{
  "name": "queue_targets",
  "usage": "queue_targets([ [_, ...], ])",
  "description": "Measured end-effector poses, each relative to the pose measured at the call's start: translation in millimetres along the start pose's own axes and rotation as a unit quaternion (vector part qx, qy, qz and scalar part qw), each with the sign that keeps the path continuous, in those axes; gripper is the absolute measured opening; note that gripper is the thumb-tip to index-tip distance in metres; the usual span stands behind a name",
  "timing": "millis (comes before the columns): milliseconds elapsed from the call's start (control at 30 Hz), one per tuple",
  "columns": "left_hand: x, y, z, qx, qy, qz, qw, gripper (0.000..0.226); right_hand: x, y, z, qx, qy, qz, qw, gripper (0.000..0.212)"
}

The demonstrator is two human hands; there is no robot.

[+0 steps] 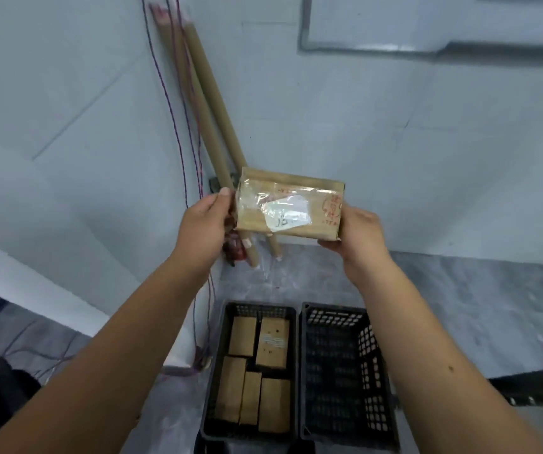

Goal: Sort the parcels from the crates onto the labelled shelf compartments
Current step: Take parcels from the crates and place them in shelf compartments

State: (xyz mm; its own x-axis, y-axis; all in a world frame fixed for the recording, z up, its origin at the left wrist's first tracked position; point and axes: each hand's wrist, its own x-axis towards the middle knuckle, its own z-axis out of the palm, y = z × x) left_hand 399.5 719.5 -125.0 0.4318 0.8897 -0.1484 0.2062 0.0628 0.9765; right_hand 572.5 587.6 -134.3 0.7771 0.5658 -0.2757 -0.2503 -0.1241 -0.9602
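Two hands are on one parcel (291,206), and they are yours. Your left hand (204,221) grips its left end, with the thumb up by the top corner and the fingers hidden behind. Your right hand (358,234) grips its lower right corner, with the fingers curled under it. The hands are apart, one at each end. The parcel is up in the air between them, high above the crate (260,311) and a bit farther from you.

The parcel is brown and flat, and its wide face is turned to you. It has shiny clear tape, a white label (288,213) in the middle and a red stamp (331,208) at the right end. The writing on the label is too blurry to read.

The crate is black and sits on the grey floor (493,306). Five other parcels (273,344) lie in it, side by side. A second crate (335,371), also black, stands just beside the crate on its right. Their sides touch or nearly touch.

Past the crate, brown tubes (216,103) lean on the white wall (394,109). Thin wires (168,106) hang down the wall and reach the floor just left of the crate.
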Motion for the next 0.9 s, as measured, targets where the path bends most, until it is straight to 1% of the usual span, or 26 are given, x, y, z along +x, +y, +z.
queue_targets([
  [67,-3.1,23.0,-1.4,-0.007,0.008,0.026,1.0,0.035,-6.7,-29.7,-4.1,0.018,-0.01,-0.028,0.999,0.035],
  [167,-8.8,57.0,-2.0,-0.022,0.011,0.058,0.998,0.036,-17.4,-70.5,-10.5,0.051,-0.034,-0.057,0.996,0.033],
  [233,-10.4,79.2,-3.2,-0.039,0.002,0.084,0.996,0.036,-24.1,-95.9,-14.0,0.067,-0.043,-0.075,0.994,0.031],
  [367,-11.5,119.2,-6.3,-0.051,-0.016,0.119,0.991,0.03,-33.6,-134.4,-20.9,0.083,-0.055,-0.125,0.987,0.038],
  [500,-11.2,156.5,-7.7,-0.061,-0.036,0.161,0.984,0.021,-35.4,-162.1,-23.0,0.096,-0.059,-0.165,0.98,0.028],
  [600,-11.3,177.3,-7.0,-0.067,-0.031,0.186,0.98,0.011,-35.4,-174.9,-25.0,0.118,-0.068,-0.182,0.974,0.02],
  [733,-11.5,191.6,-7.8,-0.088,-0.067,0.203,0.973,0.027,-32.4,-180.9,-31.5,0.148,-0.065,-0.218,0.963,0.011],
  [833,-9.9,194.7,-7.3,-0.093,-0.087,0.212,0.969,0.041,-31.4,-183.8,-36.3,0.173,-0.067,-0.236,0.954,0.028],
  [900,-10.8,196.4,-6.6,-0.095,-0.095,0.223,0.966,0.044,-32.6,-185.0,-39.2,0.183,-0.065,-0.246,0.95,0.034],
])
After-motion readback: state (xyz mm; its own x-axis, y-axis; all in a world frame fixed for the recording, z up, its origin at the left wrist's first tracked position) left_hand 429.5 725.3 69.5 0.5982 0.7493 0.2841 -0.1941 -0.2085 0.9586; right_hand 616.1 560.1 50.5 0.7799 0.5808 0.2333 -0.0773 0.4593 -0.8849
